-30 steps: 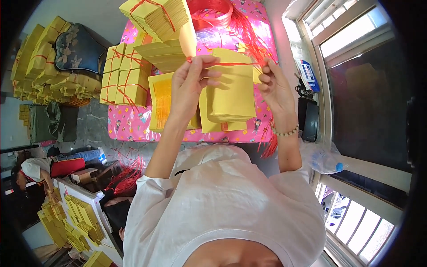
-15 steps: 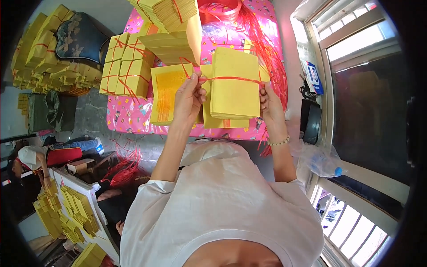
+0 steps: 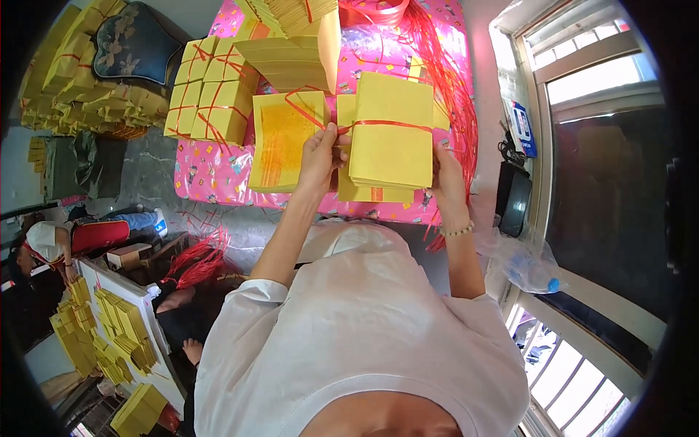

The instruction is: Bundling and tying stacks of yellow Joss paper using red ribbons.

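A thick stack of yellow paper (image 3: 393,156) is held up over the table, with a red plastic strap (image 3: 386,123) running across its upper part. My left hand (image 3: 320,162) pinches the strap at the stack's left side, and a loose loop of it rises above the fingers. At the right edge, my right hand (image 3: 450,177) grips the stack, its fingers partly hidden. Behind and below lies more yellow paper (image 3: 355,192). Left of it rests a yellow stack with an orange printed patch (image 3: 280,138).
The table has a pink patterned cover (image 3: 211,176). Strapped yellow bundles (image 3: 222,105) stand at its left, and loose red straps (image 3: 457,95) trail down its right side. A window (image 3: 604,197) is on the right. At lower left, people sit by a white table (image 3: 156,364) with yellow stacks.
My right hand has shifted from beside the strap down to the stack's lower right edge. The stack and my left hand appear slightly farther right, as does the whole table in view.
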A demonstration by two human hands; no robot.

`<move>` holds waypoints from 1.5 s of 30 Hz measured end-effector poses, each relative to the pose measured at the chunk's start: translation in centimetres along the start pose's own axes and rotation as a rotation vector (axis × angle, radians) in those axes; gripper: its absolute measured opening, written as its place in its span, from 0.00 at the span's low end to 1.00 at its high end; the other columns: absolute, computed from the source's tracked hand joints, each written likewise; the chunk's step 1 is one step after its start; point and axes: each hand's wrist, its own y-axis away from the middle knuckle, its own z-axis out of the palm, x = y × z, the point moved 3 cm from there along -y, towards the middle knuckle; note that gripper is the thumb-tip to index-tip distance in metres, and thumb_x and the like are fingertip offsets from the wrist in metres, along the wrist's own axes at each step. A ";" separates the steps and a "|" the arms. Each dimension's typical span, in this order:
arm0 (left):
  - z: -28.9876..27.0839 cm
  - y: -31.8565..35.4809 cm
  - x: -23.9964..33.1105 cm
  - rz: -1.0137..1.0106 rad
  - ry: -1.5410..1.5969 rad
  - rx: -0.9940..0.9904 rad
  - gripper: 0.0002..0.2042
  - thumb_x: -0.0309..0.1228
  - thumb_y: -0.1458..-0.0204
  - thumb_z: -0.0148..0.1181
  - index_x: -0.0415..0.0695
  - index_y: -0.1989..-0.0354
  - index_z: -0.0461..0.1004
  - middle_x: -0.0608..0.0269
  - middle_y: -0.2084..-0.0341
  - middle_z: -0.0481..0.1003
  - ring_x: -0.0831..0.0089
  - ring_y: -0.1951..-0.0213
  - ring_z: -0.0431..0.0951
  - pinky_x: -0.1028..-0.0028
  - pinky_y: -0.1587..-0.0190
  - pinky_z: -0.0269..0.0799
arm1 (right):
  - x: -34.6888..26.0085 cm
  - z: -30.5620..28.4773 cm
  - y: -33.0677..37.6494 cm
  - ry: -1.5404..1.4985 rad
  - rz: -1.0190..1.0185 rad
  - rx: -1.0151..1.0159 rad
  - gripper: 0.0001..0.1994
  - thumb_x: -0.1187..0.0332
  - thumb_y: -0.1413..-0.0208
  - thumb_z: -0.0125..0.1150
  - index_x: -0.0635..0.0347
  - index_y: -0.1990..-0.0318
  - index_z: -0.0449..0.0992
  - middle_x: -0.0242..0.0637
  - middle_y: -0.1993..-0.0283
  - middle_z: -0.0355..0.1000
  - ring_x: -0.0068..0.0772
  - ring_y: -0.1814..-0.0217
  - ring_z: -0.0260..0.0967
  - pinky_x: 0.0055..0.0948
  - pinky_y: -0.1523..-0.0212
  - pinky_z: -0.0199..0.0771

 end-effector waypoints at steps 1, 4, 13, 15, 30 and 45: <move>0.0 -0.1 0.1 0.009 -0.049 0.029 0.14 0.42 0.41 0.48 0.43 0.66 0.72 0.68 0.74 0.76 0.82 0.80 0.72 0.82 0.79 0.66 | -0.2 -0.6 0.2 0.049 -0.074 0.046 0.10 0.61 0.40 0.50 0.54 0.70 0.70 0.25 0.76 0.64 0.15 0.77 0.61 0.18 0.76 0.62; 0.6 0.3 0.6 0.062 -0.110 0.048 0.14 0.41 0.40 0.48 0.43 0.65 0.72 0.67 0.74 0.76 0.82 0.79 0.72 0.82 0.78 0.67 | -1.8 -0.5 1.8 -0.068 -0.166 0.036 0.11 0.61 0.40 0.51 0.53 0.73 0.66 0.26 0.77 0.63 0.15 0.77 0.60 0.19 0.77 0.62; 0.7 0.2 0.6 -0.026 -0.076 0.051 0.14 0.40 0.39 0.46 0.43 0.65 0.72 0.68 0.75 0.75 0.83 0.78 0.72 0.81 0.76 0.68 | 0.0 -2.0 0.8 0.089 -0.211 0.160 0.12 0.60 0.40 0.52 0.57 0.71 0.68 0.26 0.77 0.63 0.17 0.77 0.61 0.19 0.76 0.63; 0.2 -0.3 -0.1 -0.040 -0.091 0.034 0.13 0.39 0.39 0.46 0.43 0.66 0.72 0.69 0.76 0.75 0.83 0.78 0.72 0.81 0.76 0.68 | 0.6 -0.6 0.0 0.053 -0.167 0.087 0.12 0.60 0.40 0.52 0.58 0.70 0.69 0.26 0.77 0.64 0.17 0.77 0.62 0.18 0.75 0.64; 0.5 -2.5 -0.2 0.354 -1.318 0.186 0.16 0.37 0.45 0.47 0.33 0.71 0.73 0.37 0.76 0.72 0.44 0.69 0.74 0.56 0.65 0.69 | 3.4 -1.2 -4.9 0.318 -0.393 -0.062 0.07 0.75 0.48 0.57 0.68 0.63 0.73 0.35 0.68 0.73 0.22 0.69 0.69 0.23 0.68 0.69; -2.1 -3.8 -5.1 0.117 -0.806 0.210 0.16 0.37 0.47 0.48 0.38 0.74 0.76 0.46 0.78 0.75 0.50 0.70 0.75 0.58 0.64 0.68 | 1.6 -0.9 -3.9 0.591 -0.407 0.003 0.10 0.73 0.45 0.47 0.68 0.66 0.76 0.30 0.72 0.73 0.18 0.73 0.67 0.21 0.74 0.68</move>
